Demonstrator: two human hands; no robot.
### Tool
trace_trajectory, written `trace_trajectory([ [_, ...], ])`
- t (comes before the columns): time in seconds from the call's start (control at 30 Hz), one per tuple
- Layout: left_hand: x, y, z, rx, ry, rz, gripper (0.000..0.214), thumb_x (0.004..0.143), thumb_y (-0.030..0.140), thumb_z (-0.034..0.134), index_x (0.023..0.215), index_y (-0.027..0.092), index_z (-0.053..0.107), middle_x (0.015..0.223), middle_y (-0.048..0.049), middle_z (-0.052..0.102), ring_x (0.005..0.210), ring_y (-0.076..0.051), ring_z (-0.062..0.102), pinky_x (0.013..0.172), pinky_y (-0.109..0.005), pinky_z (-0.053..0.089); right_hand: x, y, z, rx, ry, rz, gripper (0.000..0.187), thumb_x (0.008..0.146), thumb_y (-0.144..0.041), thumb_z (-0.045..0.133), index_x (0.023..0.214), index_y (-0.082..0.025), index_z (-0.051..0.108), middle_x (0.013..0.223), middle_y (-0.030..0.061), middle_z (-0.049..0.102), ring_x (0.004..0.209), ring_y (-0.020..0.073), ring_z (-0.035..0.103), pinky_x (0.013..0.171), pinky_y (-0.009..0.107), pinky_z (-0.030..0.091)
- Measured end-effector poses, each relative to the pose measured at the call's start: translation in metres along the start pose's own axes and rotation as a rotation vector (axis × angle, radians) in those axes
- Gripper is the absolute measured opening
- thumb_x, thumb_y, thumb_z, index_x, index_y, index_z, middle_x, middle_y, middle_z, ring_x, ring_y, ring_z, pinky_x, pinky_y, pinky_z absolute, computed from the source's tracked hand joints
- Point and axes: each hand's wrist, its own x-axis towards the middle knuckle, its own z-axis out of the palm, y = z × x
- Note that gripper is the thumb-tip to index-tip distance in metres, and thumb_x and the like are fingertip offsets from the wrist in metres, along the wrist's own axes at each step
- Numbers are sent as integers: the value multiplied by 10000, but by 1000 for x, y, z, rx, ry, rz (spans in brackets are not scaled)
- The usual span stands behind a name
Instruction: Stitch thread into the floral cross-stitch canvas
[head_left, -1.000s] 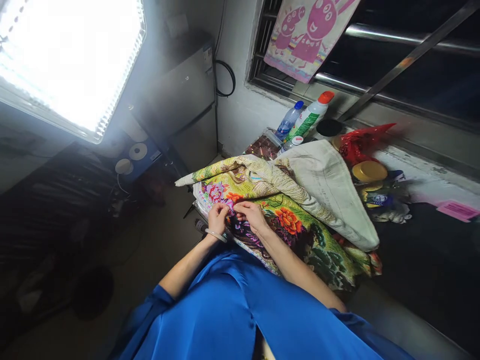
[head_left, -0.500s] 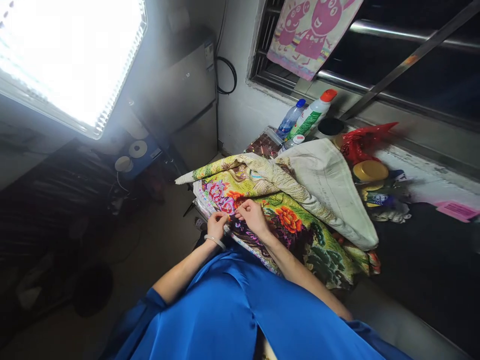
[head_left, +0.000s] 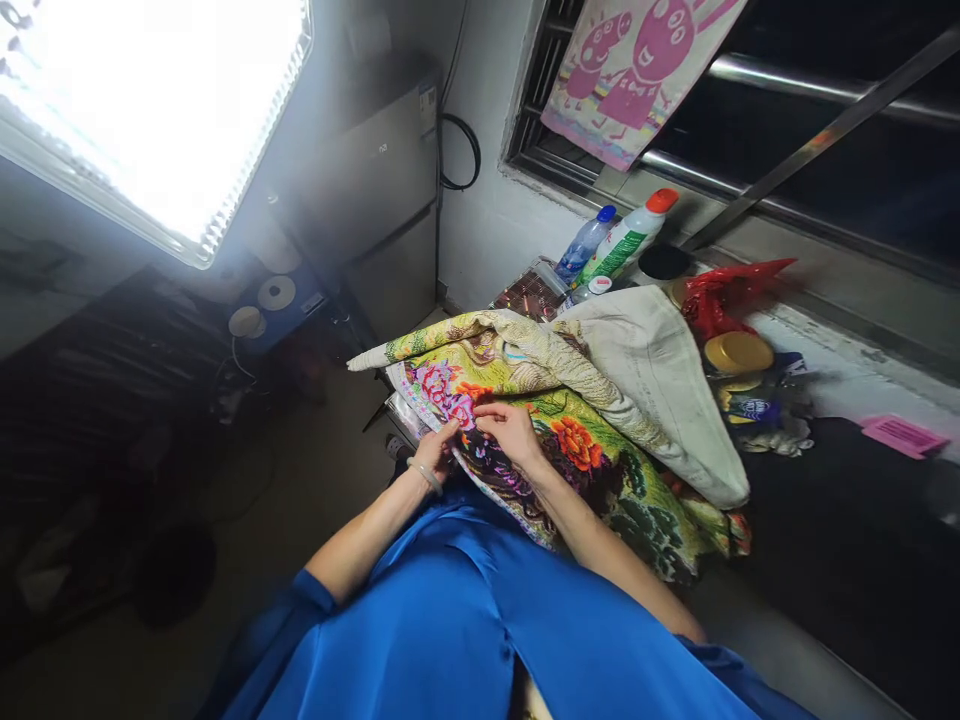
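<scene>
A large embroidered cloth (head_left: 630, 470) with pink and orange flowers on yellow-green and dark ground drapes in front of me, its upper part rolled and folded. My left hand (head_left: 436, 450), with a pale bangle at the wrist, is closed on the cloth's near left edge; the thumb lies on top and the other fingers are hidden below. Just to the right, my right hand (head_left: 514, 432) is held over the stitched flowers, thumb and forefinger pinched together. Whatever is between those fingertips is too small to make out.
A bright lamp (head_left: 150, 110) hangs at the upper left, near a grey fridge (head_left: 390, 170). Beyond the cloth stand a blue-capped bottle (head_left: 587, 243) and a red-capped bottle (head_left: 630, 235). A red plastic bag (head_left: 724, 295) and a yellow-lidded jar (head_left: 739, 352) are along the right wall.
My left hand has gone from a fingertip pinch to a hold on the cloth's edge, thumb on top. The right hand has shifted slightly and its fingers point more to the left.
</scene>
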Motion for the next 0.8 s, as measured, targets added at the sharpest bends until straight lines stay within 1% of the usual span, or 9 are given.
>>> trace_trajectory([
  [0.07,1,2,10,-68,-78,13,417,381,315,854,698,159,633,596,-41,650,671,-227,636,653,-354,479,0,-2,-3,-62,5,-30,115,561,-247,621,634,-186,686,500,-24,588,482,126,494,513,266,393],
  [0.13,1,4,19,-115,-98,28,412,381,255,850,723,161,642,630,-50,673,762,-261,657,734,-386,494,-1,-5,-6,-143,14,-69,96,581,-246,608,610,-189,680,531,-10,620,507,139,522,540,276,411],
  [0.2,1,5,24,-128,-97,23,391,402,237,837,731,162,640,624,-46,673,790,-271,663,767,-405,497,-2,-9,-9,-243,20,-116,92,602,-241,593,595,-195,673,571,2,650,537,153,550,575,286,428],
  [0.37,1,7,23,-120,-137,-25,368,394,205,828,702,163,631,599,-41,664,785,-274,667,765,-413,505,-6,-19,-14,-475,-13,-243,147,658,-210,546,593,-208,677,607,20,676,586,175,594,618,294,444],
  [0.47,1,8,22,-106,-132,2,374,388,184,821,711,166,632,609,-35,666,805,-275,665,769,-410,505,-7,-22,-14,-572,-50,-291,180,678,-186,533,633,-215,705,637,27,695,600,176,607,621,288,453],
  [0.57,2,8,23,-105,-116,39,369,378,171,811,696,164,624,603,-32,660,829,-280,661,773,-406,505,-6,-23,-14,-643,-75,-314,209,690,-158,527,677,-216,727,697,33,718,634,174,625,645,283,466],
  [0.73,2,7,24,-134,-109,21,372,326,148,810,633,164,601,611,-44,665,834,-291,658,762,-406,503,-6,-24,-13,-744,-80,-309,240,708,-126,527,724,-218,748,766,47,734,706,188,650,700,294,473],
  [0.8,3,6,23,-124,-102,22,354,332,151,808,612,162,592,599,-46,660,835,-294,657,766,-409,501,-6,-23,-13,-763,-91,-313,247,718,-124,528,742,-223,753,774,46,735,709,188,652,701,293,473],
])
